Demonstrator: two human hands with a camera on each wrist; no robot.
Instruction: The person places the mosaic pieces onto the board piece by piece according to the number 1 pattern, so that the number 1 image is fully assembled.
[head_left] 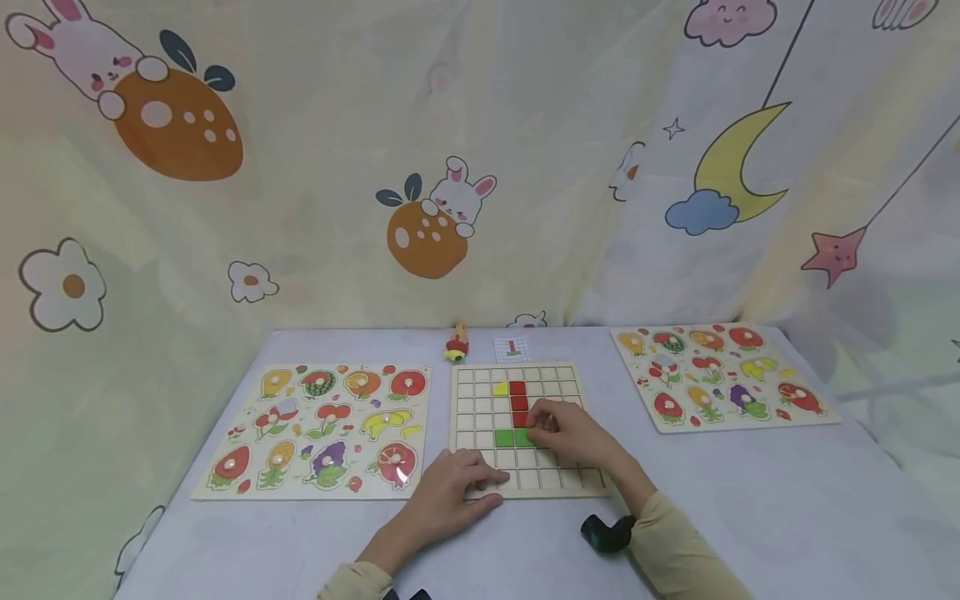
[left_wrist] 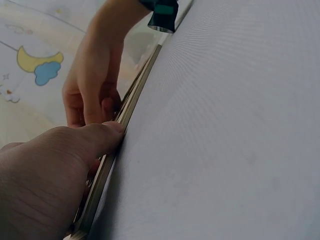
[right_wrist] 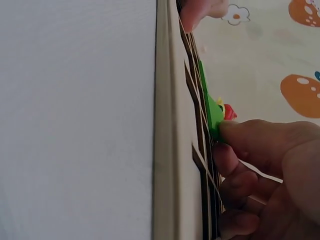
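A grid board (head_left: 528, 477) lies in the middle of the table. My right hand (head_left: 570, 432) is over its right part, and the thumb and fingers pinch a green tile (right_wrist: 214, 117) that stands tilted above the grid. Beside it, another green tile (head_left: 504, 438) lies flat in a cell. A column of red tiles (head_left: 518, 402) and a yellow piece (head_left: 501, 388) sit farther up. My left hand (head_left: 453, 492) rests at the board's front left; the thumb touches the front edge (left_wrist: 107, 150) and the fingers lie on the top.
A fruit puzzle board (head_left: 300, 433) lies to the left, and a second fruit puzzle board (head_left: 720, 383) to the right. Behind the grid are a small toy figure (head_left: 457, 343) and a pattern card (head_left: 512, 348). A printed curtain (head_left: 322, 208) hangs at the back.
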